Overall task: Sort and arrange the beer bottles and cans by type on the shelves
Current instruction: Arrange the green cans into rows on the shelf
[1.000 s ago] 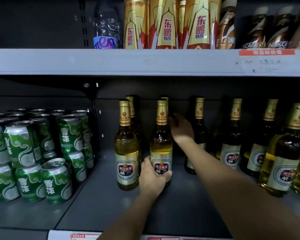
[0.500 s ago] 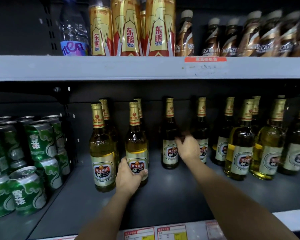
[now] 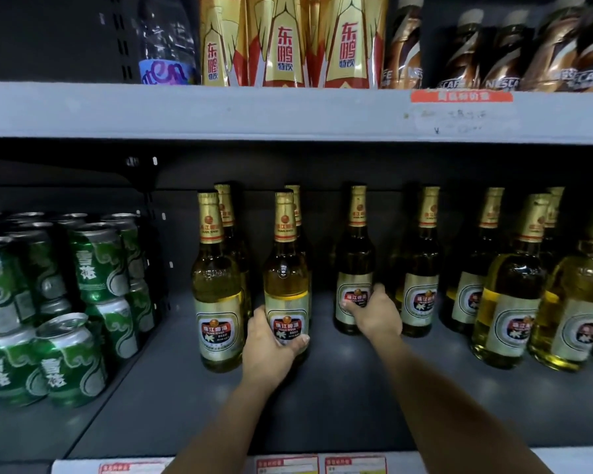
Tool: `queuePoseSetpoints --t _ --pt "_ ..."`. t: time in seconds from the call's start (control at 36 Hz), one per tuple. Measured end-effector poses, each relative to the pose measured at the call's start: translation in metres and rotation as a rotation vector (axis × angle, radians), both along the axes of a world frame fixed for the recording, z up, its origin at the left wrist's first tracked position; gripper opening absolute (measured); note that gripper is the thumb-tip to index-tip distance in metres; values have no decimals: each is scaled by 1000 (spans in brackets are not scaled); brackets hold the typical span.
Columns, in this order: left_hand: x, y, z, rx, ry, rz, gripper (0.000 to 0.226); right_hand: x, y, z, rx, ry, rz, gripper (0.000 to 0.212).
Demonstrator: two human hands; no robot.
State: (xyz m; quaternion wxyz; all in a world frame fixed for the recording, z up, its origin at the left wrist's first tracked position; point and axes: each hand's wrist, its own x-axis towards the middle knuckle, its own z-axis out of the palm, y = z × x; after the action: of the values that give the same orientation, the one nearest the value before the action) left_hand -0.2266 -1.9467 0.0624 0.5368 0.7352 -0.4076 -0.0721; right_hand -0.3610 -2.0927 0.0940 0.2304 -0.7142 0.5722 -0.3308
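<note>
Gold-capped beer bottles with white and red labels stand in a row on the dark middle shelf. My left hand grips the base of the second front bottle, which stands next to the leftmost front bottle. My right hand holds the lower label of a darker bottle further back. More bottles fill the shelf to the right. Green beer cans are stacked in two layers in the left bay.
The upper shelf carries gold and red drink bottles, brown coffee bottles and a clear water bottle. A metal upright divides cans from bottles. Price tags line the front edge.
My right hand came down from a bottle neck at the back and now grips a rear bottle low on its label. My left hand stays on the front bottle.
</note>
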Motion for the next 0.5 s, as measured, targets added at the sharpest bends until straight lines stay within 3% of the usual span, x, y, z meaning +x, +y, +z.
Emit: queuePoseSetpoints --t 0.19,0.25,0.36,0.5 --pt "-4 0 -6 -22 -8 10 87 1 6 -1 -17 -29 -33 70" --pt "-16 5 -4 -53 -55 125 93 -10 14 2 -125 -58 -99 67" --pt "-49 10 1 -219 -292 367 68 -57 22 11 -452 -202 -326 39" --pt "-97 -8 6 -275 -405 177 49 -141 11 22 -534 -263 -601 42"
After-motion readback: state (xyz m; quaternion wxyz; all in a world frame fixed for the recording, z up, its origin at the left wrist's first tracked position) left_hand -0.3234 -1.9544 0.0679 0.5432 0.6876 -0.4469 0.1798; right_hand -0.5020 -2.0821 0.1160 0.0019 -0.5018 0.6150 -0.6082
